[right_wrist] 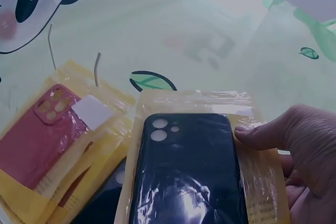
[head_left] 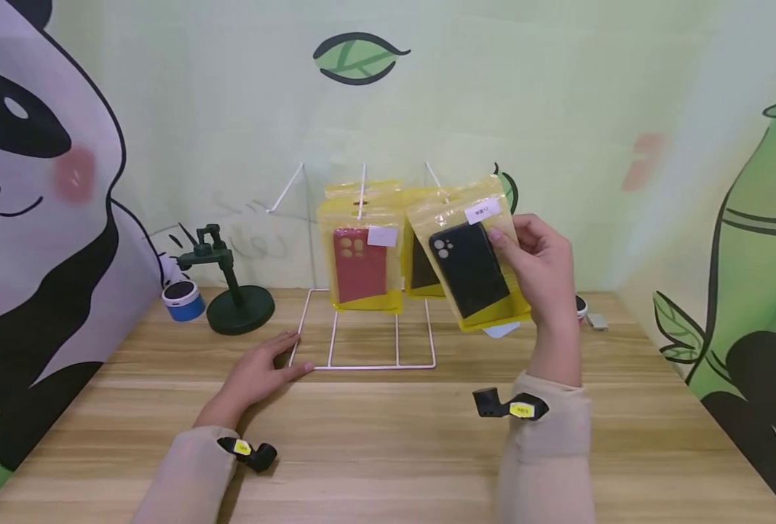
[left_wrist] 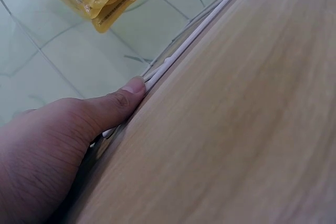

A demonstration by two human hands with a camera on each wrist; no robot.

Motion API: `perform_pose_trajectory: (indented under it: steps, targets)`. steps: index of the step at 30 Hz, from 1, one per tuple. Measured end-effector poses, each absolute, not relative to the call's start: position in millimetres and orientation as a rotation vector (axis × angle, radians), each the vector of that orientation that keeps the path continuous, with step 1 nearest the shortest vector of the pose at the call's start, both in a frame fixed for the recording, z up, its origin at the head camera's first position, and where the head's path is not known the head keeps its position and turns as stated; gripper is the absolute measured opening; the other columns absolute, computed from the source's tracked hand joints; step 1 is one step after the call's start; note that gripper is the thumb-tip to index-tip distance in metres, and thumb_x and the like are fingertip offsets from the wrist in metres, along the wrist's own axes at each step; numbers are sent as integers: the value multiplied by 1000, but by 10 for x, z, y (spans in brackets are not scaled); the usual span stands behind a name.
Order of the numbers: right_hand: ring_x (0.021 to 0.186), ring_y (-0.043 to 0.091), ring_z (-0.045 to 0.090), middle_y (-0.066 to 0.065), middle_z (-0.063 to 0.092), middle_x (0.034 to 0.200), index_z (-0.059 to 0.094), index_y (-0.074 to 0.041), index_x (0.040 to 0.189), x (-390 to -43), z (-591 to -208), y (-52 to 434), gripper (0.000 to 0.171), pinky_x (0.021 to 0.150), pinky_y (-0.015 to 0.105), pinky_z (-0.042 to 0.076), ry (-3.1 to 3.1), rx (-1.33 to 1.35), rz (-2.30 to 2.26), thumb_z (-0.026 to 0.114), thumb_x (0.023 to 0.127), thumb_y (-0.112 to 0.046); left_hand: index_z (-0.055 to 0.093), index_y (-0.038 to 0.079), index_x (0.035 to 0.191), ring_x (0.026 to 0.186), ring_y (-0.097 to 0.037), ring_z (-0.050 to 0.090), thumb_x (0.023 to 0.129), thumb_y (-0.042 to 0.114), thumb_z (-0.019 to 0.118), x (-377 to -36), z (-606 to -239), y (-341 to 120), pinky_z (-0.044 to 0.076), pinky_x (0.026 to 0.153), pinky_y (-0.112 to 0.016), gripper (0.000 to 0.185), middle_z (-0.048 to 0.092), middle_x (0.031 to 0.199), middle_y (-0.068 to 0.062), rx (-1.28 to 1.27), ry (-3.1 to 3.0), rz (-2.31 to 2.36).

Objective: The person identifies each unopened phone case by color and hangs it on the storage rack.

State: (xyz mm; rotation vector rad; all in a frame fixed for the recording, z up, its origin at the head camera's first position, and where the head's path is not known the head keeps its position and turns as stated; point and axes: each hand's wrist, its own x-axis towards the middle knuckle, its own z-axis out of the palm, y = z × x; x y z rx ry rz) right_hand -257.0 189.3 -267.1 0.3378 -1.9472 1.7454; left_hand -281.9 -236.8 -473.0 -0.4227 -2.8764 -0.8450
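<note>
Head view first: right hand [head_left: 541, 273] holds a yellow packet with a black phone case [head_left: 469, 268] up above the wooden surface [head_left: 388, 437], just in front of the white wire display rack [head_left: 365, 320], its grip a pinch on the packet's right edge with the thumb on the front face. Behind it a packet with a red case [head_left: 360, 255] hangs from one of the rack's hooks, and another dark-cased packet hangs partly hidden beside it. The left hand [head_left: 260, 371] lies flat on the surface with straight fingers against the front left corner of the rack's base, holding nothing. A dark green stand [head_left: 231, 291] and a small blue round gadget [head_left: 181, 298] sit off to the left. Left wrist view: the thumb [left_wrist: 123, 100] presses against the white base wire [left_wrist: 194, 35], with hanging yellow packets above. Right wrist view: the thumb tip [right_wrist: 252, 135] sits on the clear film at the black case's edge, while the fingers behind are mostly hidden, so I cannot tell how firmly they back it. Likely trouble, as I judge it: the film is glossy and the hold is at one edge only, so the packet could swivel or slip out; the rack looks light, and a nudge against a hook or the hanging packets could tip it if the left hand's bracing lets go; the packet's hanging hole is not visible, so lining it up with a hook may miss.
</note>
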Motion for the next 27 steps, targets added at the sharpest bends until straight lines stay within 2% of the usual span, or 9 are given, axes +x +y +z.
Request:
perform_pose_trajectory:
  steps: [9,16,23,27]
  targets:
    - [87,18,67,-2,76,95,72,-7,107,-2610,-2736,1996,35,83,30,48,-2035,213,1755,74,92,-39,50,13,150,144,-40,36,86,69,65,-2803,-4738,-2361,29,115,-61,86,40,157,-14,-380,-2903,-855]
    - [85,18,66,-1,75,93,71,-6,107,-2658,-2760,1978,38,79,30,48,-2057,209,1724,73,92,-41,49,15,150,145,-39,35,86,68,65,-2800,-4718,-2359,28,115,-61,85,40,158,-13,-363,-2904,-866]
    - [89,22,57,5,72,93,71,-7,110,-2695,-2801,1943,47,81,33,43,-2131,134,1684,70,91,-50,50,14,150,144,-39,35,87,67,65,-2795,-4715,-2343,28,115,-62,84,41,157,-13,-373,-2899,-858]
    - [83,20,50,7,69,86,71,-6,111,-2738,-2830,1910,45,73,32,39,-2167,161,1651,70,93,-47,50,13,150,144,-39,36,87,65,66,-2786,-4711,-2342,28,115,-62,83,41,157,-13,-373,-2891,-867]
